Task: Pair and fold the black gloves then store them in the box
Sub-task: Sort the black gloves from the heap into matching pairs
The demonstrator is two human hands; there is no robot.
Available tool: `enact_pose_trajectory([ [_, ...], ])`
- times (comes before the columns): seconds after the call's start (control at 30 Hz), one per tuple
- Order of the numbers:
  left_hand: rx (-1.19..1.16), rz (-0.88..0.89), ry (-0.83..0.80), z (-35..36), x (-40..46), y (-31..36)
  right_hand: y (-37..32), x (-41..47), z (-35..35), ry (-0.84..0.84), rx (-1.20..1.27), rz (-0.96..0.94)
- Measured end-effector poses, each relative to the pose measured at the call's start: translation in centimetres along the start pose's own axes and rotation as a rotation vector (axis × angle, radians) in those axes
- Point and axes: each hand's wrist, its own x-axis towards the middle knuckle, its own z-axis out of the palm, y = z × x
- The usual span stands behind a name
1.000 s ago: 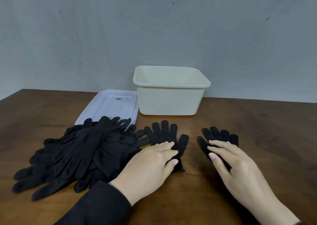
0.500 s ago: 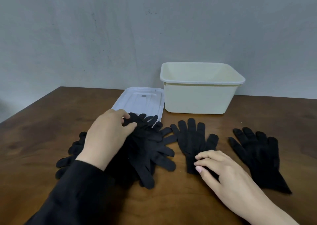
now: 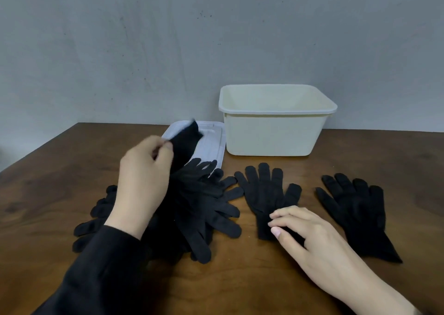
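likely the left hand (image 3: 141, 182), pinching a lifted glove (image 3: 185, 144) by its cuff, is risking dragging pile (image 3: 204, 209) neighbours along; the right hand (image 3: 310, 233) is resting loosely curled fingers on the flat glove (image 3: 264, 192).

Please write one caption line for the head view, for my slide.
Left hand lifts a black glove from the pile; right hand rests on a flat glove before the box.

A plain indoor room, its kind not clear: a dark wooden table (image 3: 240, 290) stands against a bare grey wall (image 3: 168, 50) with small marks. On it sit 1 cream plastic box (image 3: 274, 134), its white lid (image 3: 211, 146) and black gloves (image 3: 204, 206), like a simple sorting setup.
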Motion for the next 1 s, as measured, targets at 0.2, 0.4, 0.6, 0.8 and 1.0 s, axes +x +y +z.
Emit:
enact_pose_trajectory([
  [0.2, -0.999, -0.538, -0.367, 1.2, -2.2, 4.2, -0.4, -0.1, -0.8, 0.208, 0.121, 0.018],
  [0.4, -0.898, -0.454, -0.487, 3.2, -3.9, 4.6, -1.0, -0.1, -1.5, 0.3, 0.268, 0.064],
  [0.6, -0.695, -0.157, -0.584, 3.0, -4.8, 5.0, -2.0, 0.1, -2.4, 0.309, 0.51, 0.098],
  [0.8, -0.47, 0.115, -0.751, 3.0, -5.6, 4.6, -4.3, 3.0, -5.7, 0.061, 0.837, 0.268],
  [1.0, -0.423, 0.082, -0.645, 2.9, -5.1, 4.0, -5.2, 5.8, -8.9, 0.078, 0.75, 0.21],
])
